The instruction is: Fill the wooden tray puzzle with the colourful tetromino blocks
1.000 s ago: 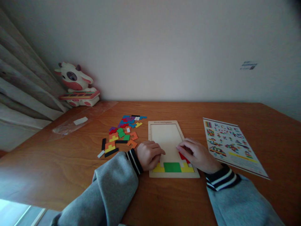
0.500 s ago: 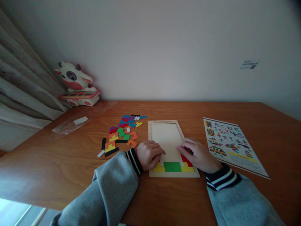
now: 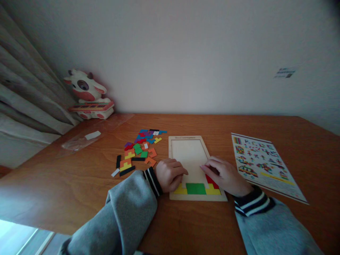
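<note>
A pale wooden puzzle tray lies flat in front of me. Along its near end sit a green block, a yellow piece at the left, another yellow piece at the right, and a red piece beside the right edge. My left hand rests over the tray's left rim, index finger reaching inward, other fingers loosely curled. Over the right rim lies my right hand, thumb and fingers apart, partly covering the red piece. I see nothing held in either hand.
Loose coloured puzzle pieces are spread left of the tray. A printed pattern sheet lies to the right. Farther left are a clear plastic bag and a toy cow with a keyboard, near a curtain.
The whole view has shifted very slightly, with everything a little farther right. Both hands keep the same pose over the tray, and the pieces stay where they were.
</note>
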`<move>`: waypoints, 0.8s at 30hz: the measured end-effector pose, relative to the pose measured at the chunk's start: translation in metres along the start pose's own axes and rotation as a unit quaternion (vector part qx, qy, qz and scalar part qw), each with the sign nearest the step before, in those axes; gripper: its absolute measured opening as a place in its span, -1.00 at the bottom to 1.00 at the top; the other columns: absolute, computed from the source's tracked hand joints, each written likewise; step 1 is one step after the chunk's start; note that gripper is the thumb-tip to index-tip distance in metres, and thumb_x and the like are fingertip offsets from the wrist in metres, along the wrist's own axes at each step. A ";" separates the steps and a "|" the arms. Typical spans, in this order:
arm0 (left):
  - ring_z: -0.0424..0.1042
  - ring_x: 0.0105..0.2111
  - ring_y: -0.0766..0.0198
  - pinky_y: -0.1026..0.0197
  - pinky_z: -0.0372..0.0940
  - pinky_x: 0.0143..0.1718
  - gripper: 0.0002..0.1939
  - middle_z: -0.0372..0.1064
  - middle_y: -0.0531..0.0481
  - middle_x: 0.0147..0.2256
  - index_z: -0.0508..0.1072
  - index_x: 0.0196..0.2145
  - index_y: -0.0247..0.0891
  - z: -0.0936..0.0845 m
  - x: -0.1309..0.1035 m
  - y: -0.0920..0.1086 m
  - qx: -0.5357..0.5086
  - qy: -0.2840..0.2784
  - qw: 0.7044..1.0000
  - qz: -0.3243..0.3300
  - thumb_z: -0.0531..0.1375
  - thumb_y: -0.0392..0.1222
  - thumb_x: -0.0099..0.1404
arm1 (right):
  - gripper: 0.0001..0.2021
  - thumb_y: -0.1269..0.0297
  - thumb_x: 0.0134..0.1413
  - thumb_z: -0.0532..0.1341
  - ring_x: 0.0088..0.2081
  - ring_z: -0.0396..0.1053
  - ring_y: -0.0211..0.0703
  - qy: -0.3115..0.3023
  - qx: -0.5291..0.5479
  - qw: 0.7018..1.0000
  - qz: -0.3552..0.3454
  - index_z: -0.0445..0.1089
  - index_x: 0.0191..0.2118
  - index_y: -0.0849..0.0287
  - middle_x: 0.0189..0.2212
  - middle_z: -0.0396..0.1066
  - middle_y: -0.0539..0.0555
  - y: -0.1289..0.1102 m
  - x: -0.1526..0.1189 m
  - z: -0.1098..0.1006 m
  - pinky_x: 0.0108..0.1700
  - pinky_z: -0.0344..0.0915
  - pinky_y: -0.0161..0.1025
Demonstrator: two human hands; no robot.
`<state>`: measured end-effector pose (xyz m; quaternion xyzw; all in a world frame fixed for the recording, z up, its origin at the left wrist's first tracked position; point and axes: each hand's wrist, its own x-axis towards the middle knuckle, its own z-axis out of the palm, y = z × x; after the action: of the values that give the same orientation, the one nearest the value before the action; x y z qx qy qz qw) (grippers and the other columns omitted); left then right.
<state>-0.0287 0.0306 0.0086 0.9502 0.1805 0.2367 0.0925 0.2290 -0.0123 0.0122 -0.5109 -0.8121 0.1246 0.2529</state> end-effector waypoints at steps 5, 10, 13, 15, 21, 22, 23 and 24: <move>0.44 -0.31 0.19 0.15 0.34 -0.23 -0.70 0.52 -0.05 -0.30 0.51 -0.21 -0.25 0.000 -0.001 0.002 0.003 -0.014 1.000 -0.013 0.02 -0.32 0.21 | -0.64 0.08 0.35 0.03 -0.38 0.33 -0.16 -0.011 0.029 0.999 0.023 0.34 -0.44 0.10 -0.46 0.32 0.03 0.003 -0.002 0.003 -0.30 0.26 -0.20; 0.42 -0.29 0.20 0.17 0.34 -0.18 -0.71 0.51 -0.06 -0.28 0.53 -0.21 -0.23 0.004 -0.001 0.001 0.012 -0.014 0.999 -0.027 0.04 -0.32 0.21 | -0.64 0.00 0.32 0.03 -0.37 0.36 -0.14 0.017 0.071 0.995 0.066 0.38 -0.36 0.09 -0.42 0.36 0.04 0.016 -0.003 0.011 -0.33 0.28 -0.22; 0.40 -0.25 0.20 0.16 0.34 -0.13 -0.72 0.50 -0.08 -0.23 0.53 -0.20 -0.23 0.007 0.000 0.000 0.014 -0.010 0.999 -0.035 0.07 -0.32 0.19 | -0.61 -0.06 0.29 0.03 -0.34 0.41 -0.10 0.035 0.081 0.991 0.101 0.40 -0.35 0.10 -0.40 0.42 0.06 0.025 -0.001 0.014 -0.30 0.31 -0.22; 0.40 -0.21 0.19 0.15 0.33 -0.10 -0.72 0.48 -0.08 -0.18 0.54 -0.19 -0.22 0.007 0.000 0.002 0.017 -0.001 0.999 -0.045 0.09 -0.31 0.19 | -0.57 -0.12 0.26 0.03 -0.33 0.44 -0.07 0.030 0.089 0.986 0.136 0.42 -0.36 0.10 -0.41 0.47 0.06 0.031 0.000 0.015 -0.30 0.33 -0.23; 0.35 -0.03 0.06 -0.04 0.27 0.00 -0.71 0.38 -0.11 0.02 0.50 -0.10 -0.16 -0.001 0.001 0.010 0.096 0.047 0.983 -0.153 0.13 -0.13 0.25 | -0.44 -0.28 0.12 0.03 -0.33 0.50 0.01 0.013 0.083 0.967 0.240 0.51 -0.42 0.10 -0.41 0.56 0.09 0.046 0.009 0.014 -0.32 0.36 -0.23; 0.31 0.03 0.00 -0.10 0.24 0.04 -0.67 0.33 -0.14 0.07 0.48 -0.06 -0.17 -0.003 0.000 0.008 0.122 0.061 0.973 -0.189 0.12 -0.07 0.27 | -0.42 -0.31 0.10 0.03 -0.35 0.49 0.01 0.013 0.081 0.964 0.252 0.51 -0.44 0.10 -0.43 0.56 0.09 0.050 0.012 0.015 -0.32 0.36 -0.22; 0.26 0.10 -0.06 -0.16 0.19 0.09 -0.62 0.27 -0.19 0.13 0.45 0.00 -0.20 -0.005 -0.002 0.004 0.147 0.073 0.960 -0.228 0.12 -0.02 0.28 | -0.40 -0.33 0.08 0.02 -0.37 0.49 0.00 0.011 0.079 0.962 0.263 0.51 -0.45 0.11 -0.47 0.54 0.09 0.053 0.014 0.015 -0.34 0.35 -0.22; 0.20 0.16 -0.13 -0.23 0.14 0.14 -0.53 0.21 -0.24 0.19 0.41 0.06 -0.23 -0.008 -0.005 -0.002 0.167 0.079 0.946 -0.267 0.13 0.04 0.27 | -0.38 -0.34 0.08 0.01 -0.41 0.47 -0.02 0.006 0.078 0.960 0.270 0.51 -0.46 0.12 -0.51 0.52 0.09 0.055 0.016 0.015 -0.37 0.34 -0.22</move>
<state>-0.0371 0.0317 0.0126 0.8472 0.4712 0.2443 -0.0222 0.2579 0.0279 -0.0212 -0.6904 -0.6303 0.2480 0.2543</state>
